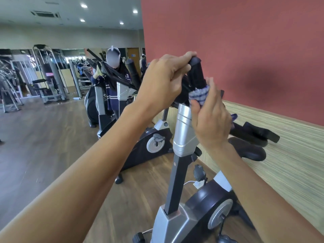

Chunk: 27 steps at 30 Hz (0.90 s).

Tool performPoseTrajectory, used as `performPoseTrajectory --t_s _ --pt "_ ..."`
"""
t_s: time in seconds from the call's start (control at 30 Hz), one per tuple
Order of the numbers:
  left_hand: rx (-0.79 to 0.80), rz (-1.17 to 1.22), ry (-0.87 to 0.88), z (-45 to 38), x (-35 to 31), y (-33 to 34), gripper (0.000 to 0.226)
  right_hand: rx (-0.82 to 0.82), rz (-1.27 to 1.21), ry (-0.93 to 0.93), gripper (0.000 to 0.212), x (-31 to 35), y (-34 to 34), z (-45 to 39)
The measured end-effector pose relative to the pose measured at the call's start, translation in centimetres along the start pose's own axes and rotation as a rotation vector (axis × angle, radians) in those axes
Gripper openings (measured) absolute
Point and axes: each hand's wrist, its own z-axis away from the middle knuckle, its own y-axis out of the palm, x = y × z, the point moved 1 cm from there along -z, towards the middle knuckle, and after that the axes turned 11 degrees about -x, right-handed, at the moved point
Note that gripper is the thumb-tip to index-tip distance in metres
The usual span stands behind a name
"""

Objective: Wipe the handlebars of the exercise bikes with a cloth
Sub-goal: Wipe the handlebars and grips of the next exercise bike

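— Where was the cloth?

— It was wrapped around the black handlebar of the near exercise bike, beside the red wall. The right hand pressed it there, with thumb and fingers curved around it.

— And the left hand?

— Its fingers were curled over the top of the handlebar, grasping it.

A red wall, wooden floor and weight machines behind.
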Motion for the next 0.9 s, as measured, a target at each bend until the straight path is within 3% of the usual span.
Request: performPoseTrajectory --t_s 0.1,0.27,0.4,0.5,0.6,0.73,0.9 --pt "-0.031 -0.021 -0.025 0.4 0.1 0.5 0.037 -0.014 0.030 -0.018 0.069 0.0 0.3 0.0" --pt "-0.114 -0.131 0.070 2.4 -1.2 2.5 0.042 0.112 0.029 -0.271 0.074 -7.6 -1.3 3.9" --pt "-0.116 -0.456 0.342 4.4 -2.2 3.9 0.046 0.221 0.002 -0.212 0.073 -14.2 -3.1 5.9" --pt "-0.030 -0.602 0.472 5.0 -2.1 4.2 0.048 0.198 -0.009 -0.141 0.066 -14.6 -3.3 6.3" --pt "0.090 -0.646 0.532 4.6 -2.0 5.0 0.048 0.112 -0.060 0.011 0.053 -11.2 -2.7 4.9" --pt "0.117 -0.654 0.555 4.2 -1.9 6.2 0.040 0.103 -0.050 -0.010 0.040 -7.4 -2.0 2.6" --pt "0.094 -0.615 0.656 3.4 -1.3 5.4 0.032 0.255 -0.094 0.003 0.060 -12.7 -2.8 4.3"
